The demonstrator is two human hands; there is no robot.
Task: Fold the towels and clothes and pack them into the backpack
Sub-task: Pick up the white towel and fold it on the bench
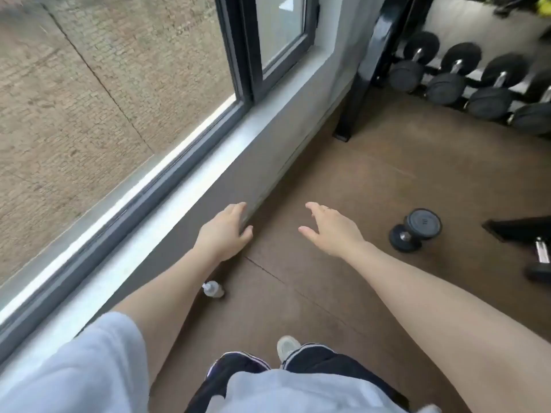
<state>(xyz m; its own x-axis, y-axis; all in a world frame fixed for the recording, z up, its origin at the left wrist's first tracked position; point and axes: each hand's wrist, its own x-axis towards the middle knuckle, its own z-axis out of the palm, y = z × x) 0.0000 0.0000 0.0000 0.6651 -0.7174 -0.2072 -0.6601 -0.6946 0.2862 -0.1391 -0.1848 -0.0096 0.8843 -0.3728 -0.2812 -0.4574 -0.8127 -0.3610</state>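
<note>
- Left hand [223, 231] and right hand [332, 229] reach forward, fingers spread loose, holding nothing — no towels, clothes or backpack in view.
- Small bottle [213, 289] lies below the left forearm.
- Loose dumbbell [416, 229] sits right of the hands — dumbbell rack [465, 77] farther back.

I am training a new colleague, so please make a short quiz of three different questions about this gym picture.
1. True or false: the left hand holds a towel.
2. What lies on the floor near the right hand? A) loose dumbbell B) backpack C) folded shirt
3. Fill in: the small bottle lies on the floor under the left ____.

Key: 1 false, both hands are open with nothing in the fingers. 2 A, the loose dumbbell. 3 forearm.
</note>
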